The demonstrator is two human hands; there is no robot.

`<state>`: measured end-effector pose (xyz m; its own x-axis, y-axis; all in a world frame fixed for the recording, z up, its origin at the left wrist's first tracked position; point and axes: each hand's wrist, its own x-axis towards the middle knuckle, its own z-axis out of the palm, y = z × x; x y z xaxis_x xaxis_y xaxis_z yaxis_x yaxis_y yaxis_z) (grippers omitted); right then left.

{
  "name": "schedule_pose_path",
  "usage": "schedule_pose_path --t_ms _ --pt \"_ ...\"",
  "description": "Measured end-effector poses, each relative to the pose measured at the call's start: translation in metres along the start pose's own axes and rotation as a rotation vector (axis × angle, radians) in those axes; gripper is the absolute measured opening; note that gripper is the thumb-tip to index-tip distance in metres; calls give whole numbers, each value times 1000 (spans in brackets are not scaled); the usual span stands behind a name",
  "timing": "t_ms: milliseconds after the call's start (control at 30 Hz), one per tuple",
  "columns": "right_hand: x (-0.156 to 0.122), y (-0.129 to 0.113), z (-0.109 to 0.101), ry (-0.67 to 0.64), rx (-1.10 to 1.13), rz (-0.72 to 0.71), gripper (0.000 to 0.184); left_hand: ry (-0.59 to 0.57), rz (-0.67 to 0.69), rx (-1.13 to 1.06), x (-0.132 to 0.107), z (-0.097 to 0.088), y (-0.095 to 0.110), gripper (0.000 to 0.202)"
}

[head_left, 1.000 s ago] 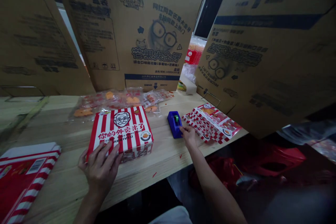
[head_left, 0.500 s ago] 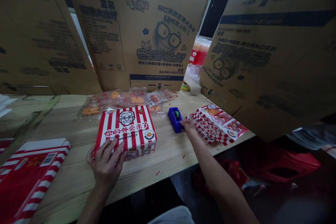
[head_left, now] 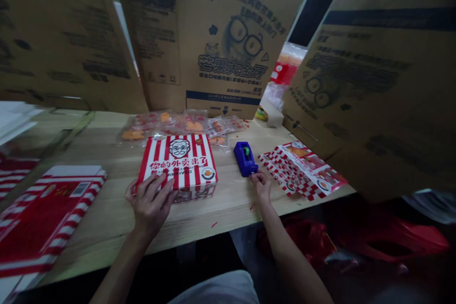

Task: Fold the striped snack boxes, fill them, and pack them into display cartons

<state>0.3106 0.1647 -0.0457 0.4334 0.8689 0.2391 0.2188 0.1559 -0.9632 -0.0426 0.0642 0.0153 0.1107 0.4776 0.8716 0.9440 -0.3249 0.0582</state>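
"Where is the box (head_left: 180,164)?"

"Lying flat on the table (head_left: 228,190), under the left hand (head_left: 151,197). The thumb sits at its left side and the fingers spread over the near left part of its top, so the hand holds it at that corner."

"And the right hand (head_left: 261,187)?"

"To the right of the box, at the near end of the dispenser (head_left: 245,164). Thumb and finger come together there, but whether a piece of tape is between them I cannot tell."

"How do you judge the box to handle?"

"It looks like thin printed card: light, fairly stiff along its edges, softer in the middle of the lid. I can't see inside, so the weight is a guess."

"Slippery?"

"Perhaps a little, if the print is glossy. A hard push on the lid could dent it. I'd take it low by two opposite sides, near the corners."

"The dispenser?"

"Likely hard plastic and heavier for its size. Its body is the safe place to hold; the cutting end may be sharp."

"What else is about?"

"Clear packets (head_left: 167,123) behind the box, with orange pieces in some, and checked sheets (head_left: 320,171) to its right, beyond the dispenser. The sheets look thin and easy to bend."
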Motion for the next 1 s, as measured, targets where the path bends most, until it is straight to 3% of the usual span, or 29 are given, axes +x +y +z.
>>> schedule_pose_path --t_ms 133,233,267,333,433,500,567,633,800,900,1000 --pt "-8 -9 -7 36 -3 -3 36 -14 -26 2 2 -2 5 29" --pt "-13 -47 -7 -55 -35 -70 32 -33 -76 -19 2 -3 8 25" --pt "-15 -67 -3 -158 -74 -135 30 -43 -94 -32 3 -4 8 25" --pt "-18 -118 13 -502 -176 -336 29 -58 -125 -56 3 -5 10 25" --pt "-28 -192 52 -1001 -300 -670 21 -56 -140 -70 3 -6 12 25" --pt "-40 -224 81 -1247 -429 -912 15 -50 -141 -75 2 -5 12 25" --pt "-54 -237 105 -1381 -590 -1115 11 -48 -146 -74 2 -4 13 24" --pt "-65 -235 123 -1400 -758 -1254 11 -49 -151 -62 2 -4 13 22" --pt "-74 -222 142 -1242 -1016 -1474 17 -44 -153 -61 4 -7 14 20" --pt "-69 -227 143 -1219 -1049 -1502 17 -57 -167 -107 5 -9 17 28" --pt "-64 -232 142 -1267 -1064 -1444 19 -27 -221 -117 5 -5 21 36"
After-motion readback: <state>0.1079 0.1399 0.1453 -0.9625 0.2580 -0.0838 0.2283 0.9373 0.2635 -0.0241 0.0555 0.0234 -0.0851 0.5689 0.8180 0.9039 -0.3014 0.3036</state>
